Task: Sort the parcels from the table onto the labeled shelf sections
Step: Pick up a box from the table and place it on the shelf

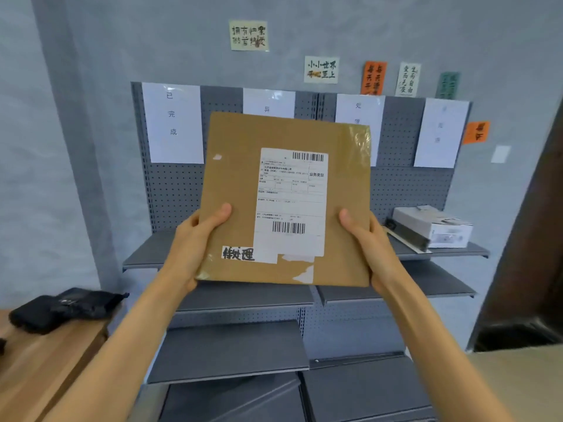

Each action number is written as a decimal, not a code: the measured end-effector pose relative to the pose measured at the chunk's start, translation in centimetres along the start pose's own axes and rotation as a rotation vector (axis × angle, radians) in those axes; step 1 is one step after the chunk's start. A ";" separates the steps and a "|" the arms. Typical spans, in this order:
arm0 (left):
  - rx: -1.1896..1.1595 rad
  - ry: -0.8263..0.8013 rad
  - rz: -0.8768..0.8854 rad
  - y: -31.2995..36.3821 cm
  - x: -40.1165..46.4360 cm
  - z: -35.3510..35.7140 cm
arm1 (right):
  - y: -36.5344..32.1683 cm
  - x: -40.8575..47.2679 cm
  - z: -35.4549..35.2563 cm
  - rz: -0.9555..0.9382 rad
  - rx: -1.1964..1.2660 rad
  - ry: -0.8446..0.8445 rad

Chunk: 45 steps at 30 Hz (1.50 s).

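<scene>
Holding a flat brown envelope point(286, 199) upright before the shelf unit point(304, 295), I note my left hand point(195, 242) grips its lower left edge, thumb curled over the front face, fingers hidden behind. My right hand point(368, 248) grips the lower right edge the same way. The envelope is thin, square-cornered kraft card, with glossy clear tape at its upper right corner. A white shipping label point(291, 202) with two barcodes sits on the front, and a small handwritten sticker point(239, 254) lies just beside the label's lower left.

Beyond it, a grey perforated back panel point(173, 193) carries four white section signs point(172, 123); the envelope covers part of two of them. On the top shelf at the right rest a white box point(435, 226) and a dark flat item, touching it. I judge that at least this much is already sorted. The other shelf boards in view are bare matte grey metal.

At lower left, a black soft pouch point(67, 309) lies on the wooden table point(39, 367), so sorting is, by my estimate, unfinished. This envelope is not yet placed.
</scene>
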<state>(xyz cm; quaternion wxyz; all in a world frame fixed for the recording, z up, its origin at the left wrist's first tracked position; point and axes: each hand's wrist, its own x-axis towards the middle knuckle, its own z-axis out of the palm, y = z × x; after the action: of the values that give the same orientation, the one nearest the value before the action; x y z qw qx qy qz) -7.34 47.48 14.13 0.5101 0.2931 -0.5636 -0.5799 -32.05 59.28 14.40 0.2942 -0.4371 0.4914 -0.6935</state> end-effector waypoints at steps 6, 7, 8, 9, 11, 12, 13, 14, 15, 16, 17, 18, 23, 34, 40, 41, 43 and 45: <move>-0.021 -0.098 -0.007 -0.7 1.4 7.4 | -1.5 -0.3 -6.9 -0.019 -0.050 0.104; -0.029 -0.108 -0.012 -1.1 1.9 8.5 | -1.6 -0.2 -8.0 -0.023 -0.057 0.130; -0.033 -0.118 -0.018 -1.5 2.3 9.6 | -1.6 0.0 -9.0 -0.019 -0.071 0.154; -0.035 -0.128 -0.027 -2.0 2.8 10.7 | -1.5 0.2 -9.9 -0.012 -0.090 0.172; -0.046 -0.147 -0.055 -3.0 4.0 12.9 | -1.3 0.7 -11.8 -0.006 -0.113 0.187; -0.054 -0.156 -0.071 -3.5 4.6 14.0 | -1.1 1.0 -12.8 -0.003 -0.113 0.194; -0.057 -0.165 -0.084 -4.1 5.3 15.1 | -1.0 1.4 -13.8 -0.001 -0.115 0.207; -0.057 -0.177 -0.094 -4.6 6.1 16.2 | -0.9 1.9 -14.8 0.000 -0.118 0.227; -0.053 -0.188 -0.101 -5.1 6.9 17.4 | -0.8 2.6 -15.8 -0.001 -0.123 0.251; -0.048 -0.200 -0.103 -5.6 7.7 18.7 | -0.6 3.3 -16.9 -0.002 -0.129 0.276; -0.043 -0.212 -0.103 -6.1 8.5 20.0 | -0.3 4.1 -18.0 0.000 -0.136 0.300; -0.039 -0.228 -0.099 -6.6 9.5 21.2 | -0.1 5.1 -19.0 0.002 -0.143 0.321; -0.044 -0.298 -0.106 -8.7 15.1 27.4 | 0.4 10.7 -24.0 0.017 -0.199 0.383; -0.035 -0.482 -0.176 -13.1 23.0 41.8 | 0.7 18.8 -37.9 0.093 -0.283 0.496; 0.030 -0.471 -0.154 -14.7 25.9 49.7 | 0.1 23.8 -46.6 0.166 -0.294 0.465; 0.048 -0.468 -0.148 -14.9 26.4 51.1 | -0.1 24.8 -48.1 0.177 -0.290 0.453; 0.078 -0.448 -0.139 -15.5 27.3 54.0 | -0.5 26.8 -51.1 0.187 -0.285 0.424; 0.094 -0.418 -0.150 -16.2 28.0 56.8 | -0.8 28.8 -54.1 0.200 -0.285 0.389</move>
<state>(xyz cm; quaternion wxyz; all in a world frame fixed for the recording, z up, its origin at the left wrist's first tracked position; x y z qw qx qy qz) -72.22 39.27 16.24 0.3233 0.2313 -0.6600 -0.6375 -93.28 58.38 16.96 0.1970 -0.2819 0.6722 -0.6556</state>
